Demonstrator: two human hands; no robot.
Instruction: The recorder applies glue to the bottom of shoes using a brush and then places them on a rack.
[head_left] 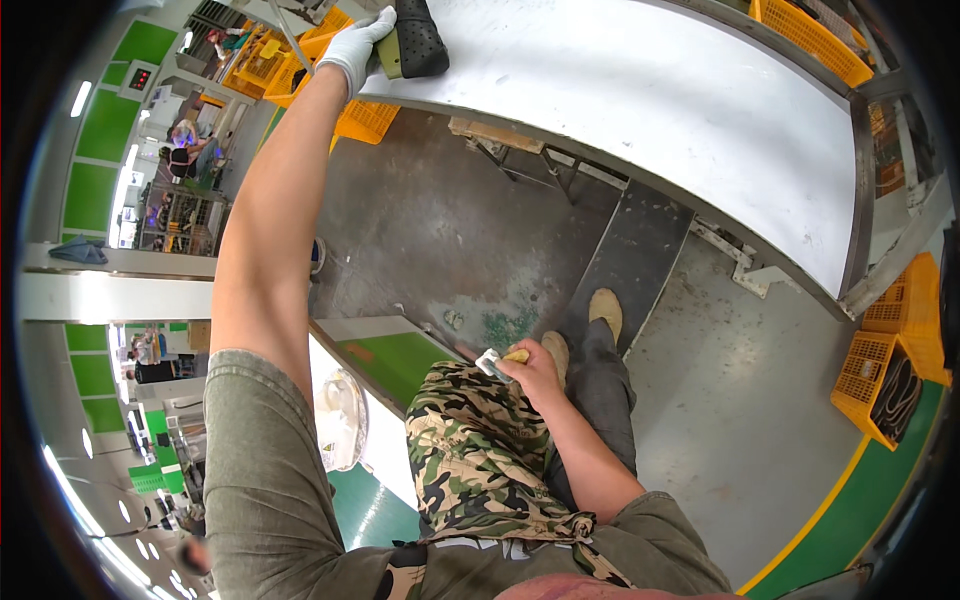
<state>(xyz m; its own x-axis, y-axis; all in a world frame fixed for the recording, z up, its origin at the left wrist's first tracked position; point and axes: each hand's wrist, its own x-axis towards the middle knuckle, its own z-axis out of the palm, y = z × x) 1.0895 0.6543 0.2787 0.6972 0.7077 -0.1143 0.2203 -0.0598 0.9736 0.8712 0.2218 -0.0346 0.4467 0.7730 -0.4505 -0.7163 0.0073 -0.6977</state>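
My left hand, in a white glove, reaches far out to the edge of the white work surface. Its fingers close on the side of a black shoe upper dotted with small holes, with an olive-green part next to the glove. Low in front of my body, my bare right hand is wrapped around a small brush. That brush has a yellowish handle and a whitish-grey head pointing left. The top of the shoe upper is cut off by the picture's edge.
A long white table curves across the top and right. Yellow crates stand beyond it, at left and at right. Below my left arm, a clear plastic-covered round container sits on a white surface beside a green panel.
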